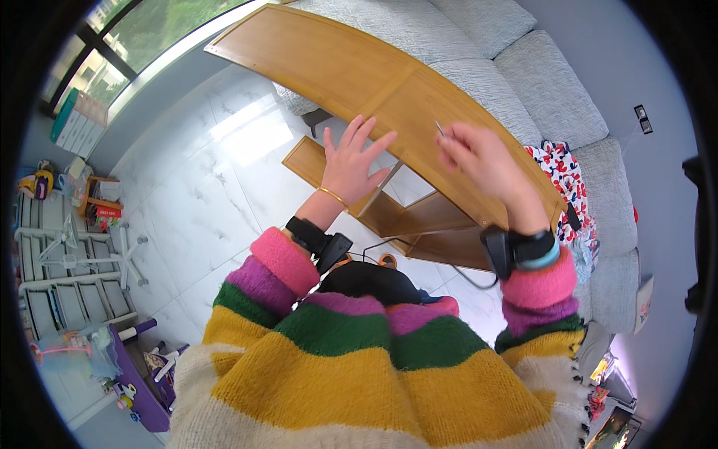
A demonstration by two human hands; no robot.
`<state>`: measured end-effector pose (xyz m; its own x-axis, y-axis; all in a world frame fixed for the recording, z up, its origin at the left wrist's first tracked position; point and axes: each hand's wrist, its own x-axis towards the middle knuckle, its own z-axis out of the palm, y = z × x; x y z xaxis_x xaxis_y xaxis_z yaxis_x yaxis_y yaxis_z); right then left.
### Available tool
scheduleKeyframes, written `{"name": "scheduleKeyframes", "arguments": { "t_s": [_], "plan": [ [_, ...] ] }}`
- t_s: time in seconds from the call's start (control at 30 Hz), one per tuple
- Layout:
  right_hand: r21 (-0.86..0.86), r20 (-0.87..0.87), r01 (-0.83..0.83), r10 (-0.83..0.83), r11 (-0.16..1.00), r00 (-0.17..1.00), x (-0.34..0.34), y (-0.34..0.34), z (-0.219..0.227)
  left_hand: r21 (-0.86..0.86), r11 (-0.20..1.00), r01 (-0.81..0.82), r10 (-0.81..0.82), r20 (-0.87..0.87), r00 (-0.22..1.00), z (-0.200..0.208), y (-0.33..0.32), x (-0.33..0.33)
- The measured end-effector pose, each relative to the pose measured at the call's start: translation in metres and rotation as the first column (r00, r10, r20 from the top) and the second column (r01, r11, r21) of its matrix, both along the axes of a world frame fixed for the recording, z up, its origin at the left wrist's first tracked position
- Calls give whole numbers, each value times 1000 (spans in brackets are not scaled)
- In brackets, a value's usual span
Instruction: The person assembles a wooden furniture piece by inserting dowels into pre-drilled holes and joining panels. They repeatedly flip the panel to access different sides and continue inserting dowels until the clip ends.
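Left hand (350,162) was spread wide, empty, at the near edge of the wooden unit (321,56), 12 o'clock; right hand (479,156) curled round a thin metal piece (439,129) over it. Sofa (467,82) bordered the far edge; tiled floor (194,187) stretched toward 9.

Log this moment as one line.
left hand: spread at edge of wooden unit, contact unclear | right hand: holds slim metallic item | nearby: grey sofa

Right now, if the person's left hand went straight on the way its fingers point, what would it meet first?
Most likely the wooden board: fingertips of the left hand overlap its edge in the picture, though whether they touch or hover is unclear.
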<state>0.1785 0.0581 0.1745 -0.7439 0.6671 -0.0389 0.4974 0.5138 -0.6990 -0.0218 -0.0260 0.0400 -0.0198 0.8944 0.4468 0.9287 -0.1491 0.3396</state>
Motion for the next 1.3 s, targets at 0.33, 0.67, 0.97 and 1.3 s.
{"name": "scheduleKeyframes", "arguments": {
  "t_s": [0.33, 0.67, 0.97, 1.3],
  "plan": [
    [-529, -218, 535, -715, 658, 664, 165, -110, -73, -82, 923, 376, -383, -111, 917, 20, 4, -14],
    [-541, 165, 812, -918, 221, 361, 233, -230, -158, -390, 873, 292, -220, 220, 950, -37, -112, -62],
    [-435, 141, 744, -778, 507, 612, 205, -219, -282, -691, 681, 243, -107, 235, 966, -120, -188, -40],
    [-177, 354, 844, -767, 506, 535, 193, -228, -449, -748, 606, 272, 189, 467, 864, -340, -73, -49]
  ]
}}
